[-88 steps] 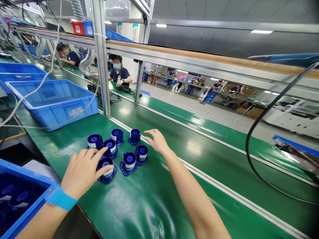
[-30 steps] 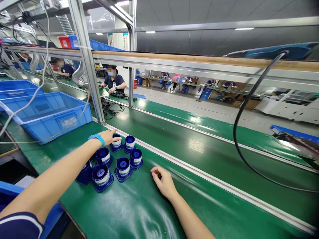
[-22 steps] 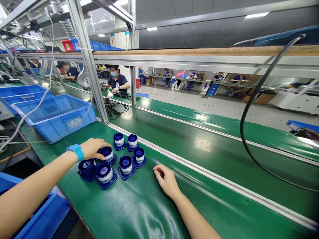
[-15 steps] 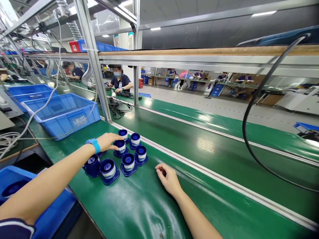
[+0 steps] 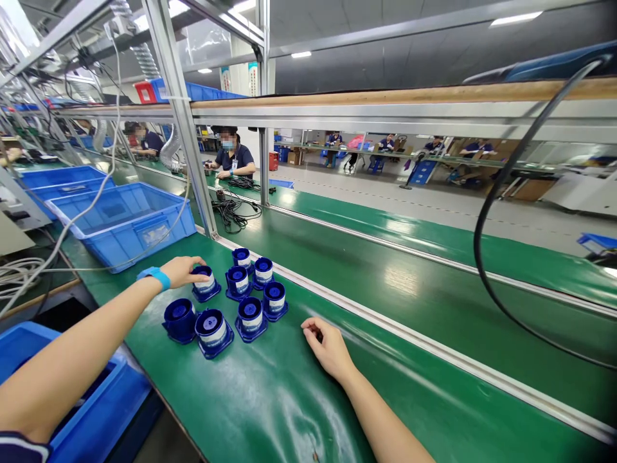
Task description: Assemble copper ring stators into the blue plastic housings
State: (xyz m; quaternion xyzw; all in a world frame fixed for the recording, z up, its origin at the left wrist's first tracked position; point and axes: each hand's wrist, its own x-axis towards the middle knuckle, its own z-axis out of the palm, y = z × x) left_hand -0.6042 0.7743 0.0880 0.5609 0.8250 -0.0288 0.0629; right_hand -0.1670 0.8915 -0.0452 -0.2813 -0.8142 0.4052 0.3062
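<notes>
Seven blue housings (image 5: 251,323) down; left hand (image 5: 179,272) pinching eighth housing (image 5: 205,285), unreleased.
All nearside of blue crate (image 5: 116,244); right hand (image 5: 325,347) curled, contents hidden.

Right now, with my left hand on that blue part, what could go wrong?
Drawn back low, your left forearm could clip the dark blue part beside it. Sliding the labelled part at your left hand toward the grouped parts might knock some together. The white cable crossing in front of the blue bin could snag if that bin is shifted.
</notes>
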